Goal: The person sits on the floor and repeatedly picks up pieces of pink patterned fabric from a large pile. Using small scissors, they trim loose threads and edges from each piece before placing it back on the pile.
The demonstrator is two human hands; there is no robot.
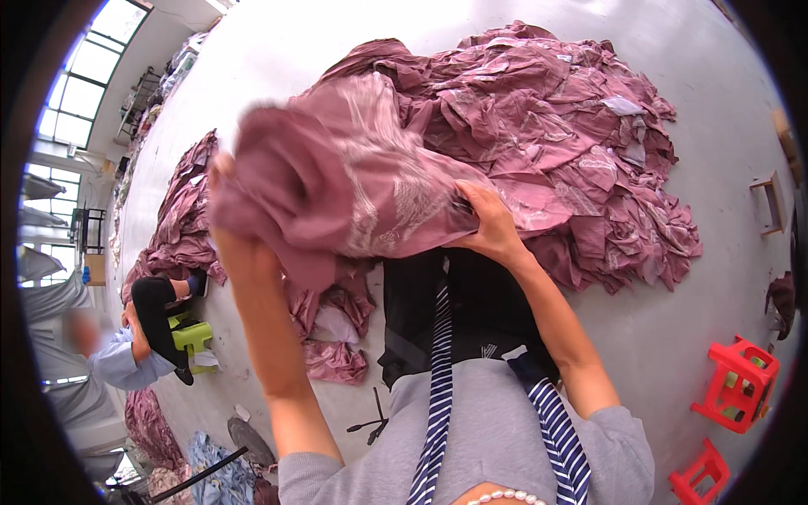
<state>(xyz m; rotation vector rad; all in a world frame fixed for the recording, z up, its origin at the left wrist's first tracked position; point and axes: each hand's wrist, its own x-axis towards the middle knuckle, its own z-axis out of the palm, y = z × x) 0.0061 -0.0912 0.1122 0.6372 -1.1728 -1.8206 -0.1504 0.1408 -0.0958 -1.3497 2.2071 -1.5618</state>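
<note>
A mauve cloth piece (370, 181) with a pale printed pattern is held up in front of me, its left part smeared by motion. My right hand (490, 225) pinches its right edge between thumb and fingers. At the cloth's left side, my left hand (238, 248) is closed on it, with fingertips showing at the outer edge and the rest partly covered. Whether the cloth is a finished garment I cannot tell. Just beyond lies a big heap of similar mauve cloth (539, 126), with small white pieces among the folds.
A smaller mauve heap (181, 206) lies to the left. Close by, a person (130, 349) sits on a green stool (194, 337). Two red stools (741, 383) stand at the right on the pale floor. Blue cloth (219, 471) and a black stand are at the lower left.
</note>
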